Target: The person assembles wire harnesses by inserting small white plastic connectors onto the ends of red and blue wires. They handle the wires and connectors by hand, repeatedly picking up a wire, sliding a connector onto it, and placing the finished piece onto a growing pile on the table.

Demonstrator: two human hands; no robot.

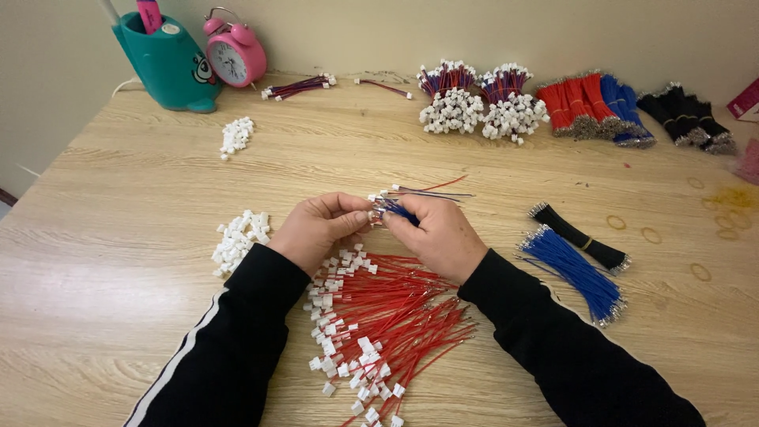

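Note:
My left hand (318, 228) and my right hand (439, 233) meet over the middle of the wooden table (118, 237). Between their fingertips they pinch a small white connector with blue and red wires (393, 209). The right hand also grips a short blue wire. Just beyond the fingers lie a few finished red and blue leads (431, 190). Below my hands spreads a pile of red wires with white connectors (379, 316). Black sleeves cover both forearms.
Loose white connectors (237, 237) lie left of my hands, a smaller heap (236, 134) farther back. Blue wires (577, 269) and a black bundle (581, 237) lie right. Wire bundles (482, 99) line the back edge. A teal holder (166, 63) and pink alarm clock (235, 54) stand back left.

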